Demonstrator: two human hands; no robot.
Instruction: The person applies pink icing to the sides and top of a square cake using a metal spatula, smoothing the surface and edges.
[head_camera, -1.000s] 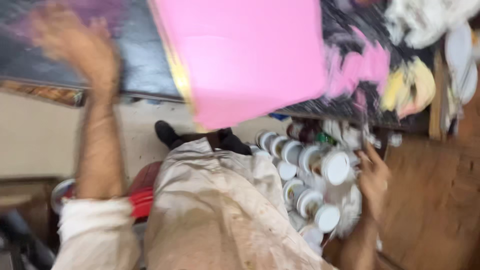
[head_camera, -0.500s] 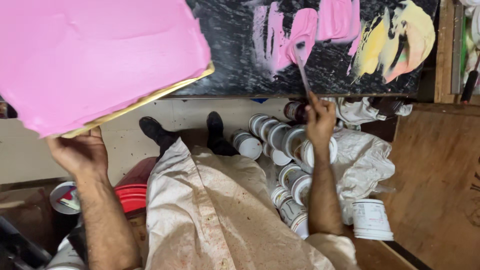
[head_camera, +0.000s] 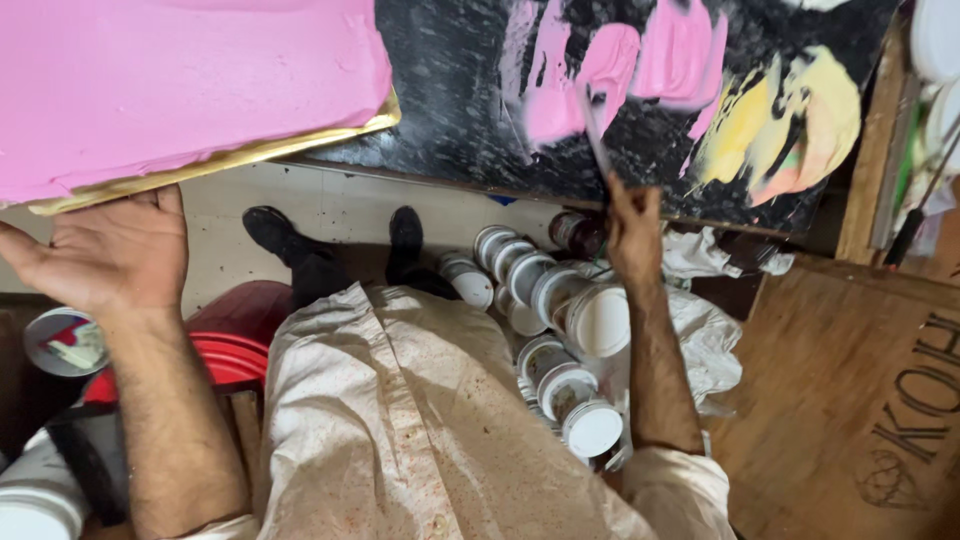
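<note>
At the far left of the scene, the pink-coated board (head_camera: 180, 90) rested tilted on the left hand (head_camera: 105, 250), which lay open and palm-up under its gold-coloured lower edge, fingers spread as a support rather than a clamp. The whole visible face of the board was already covered in thick pink paint, with no bare patch showing. To the right, the right hand (head_camera: 633, 228) was closed around the handle of a palette knife (head_camera: 594, 135), its blade touching a pink smear on the dark mixing slab (head_camera: 470, 110); pink and yellow patches (head_camera: 790, 120) of paint lay spread there, so plenty of mixed colour remained on hand. Nearer, between the slab and the person's pale spattered apron (head_camera: 400, 420), a cluster of white-lidded paint jars (head_camera: 560, 340) stood on the floor beside crumpled cloth (head_camera: 705, 330). A red bucket (head_camera: 225, 340) sat near left, a wooden panel (head_camera: 850, 400) near right.
</note>
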